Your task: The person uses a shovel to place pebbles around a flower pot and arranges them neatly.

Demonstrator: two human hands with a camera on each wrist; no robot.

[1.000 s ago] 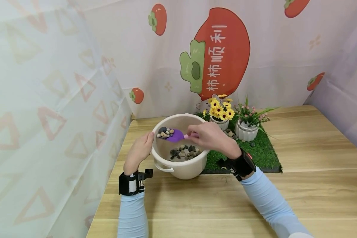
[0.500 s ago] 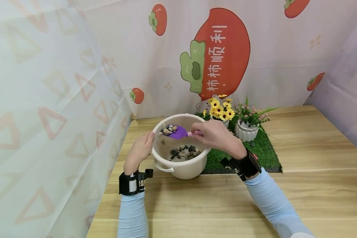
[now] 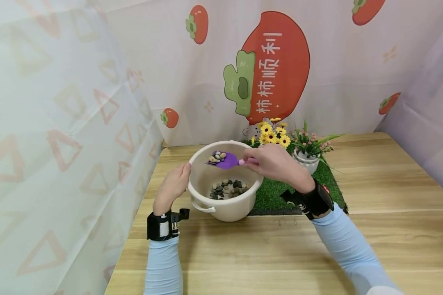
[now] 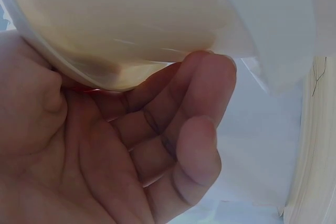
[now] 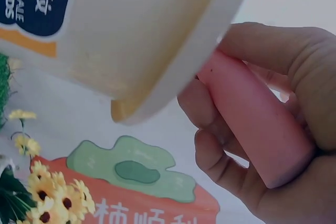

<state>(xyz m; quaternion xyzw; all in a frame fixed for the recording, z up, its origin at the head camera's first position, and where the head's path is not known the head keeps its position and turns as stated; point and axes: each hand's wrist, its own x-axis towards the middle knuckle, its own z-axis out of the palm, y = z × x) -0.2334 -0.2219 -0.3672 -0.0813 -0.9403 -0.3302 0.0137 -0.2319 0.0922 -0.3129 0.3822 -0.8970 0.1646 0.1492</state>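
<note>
A cream bucket (image 3: 240,207) stands tilted toward me on the table, with several pebbles (image 3: 227,188) at its bottom. My left hand (image 3: 172,185) grips its left rim; in the left wrist view the fingers (image 4: 210,85) curl under the outside of the wall. Over the bucket's mouth, my right hand (image 3: 275,164) holds a small purple shovel (image 3: 227,161) by its pink handle (image 5: 260,121). Several pale pebbles (image 3: 218,157) lie on the shovel's blade, which points left. The right wrist view shows fingers and thumb wrapped round that handle.
Behind and right of the bucket lies a green turf mat (image 3: 325,190). On it stand a pot of yellow flowers (image 3: 275,134), partly hidden by my right hand, and a white pot (image 3: 308,162) with pink flowers. Patterned cloth (image 3: 206,82) hangs behind the wooden table (image 3: 273,254).
My right hand has moved right and slightly away with the shovel. Fewer pebbles lie on the blade, and a pebble was falling half a second ago. My left hand has stayed on the rim.
</note>
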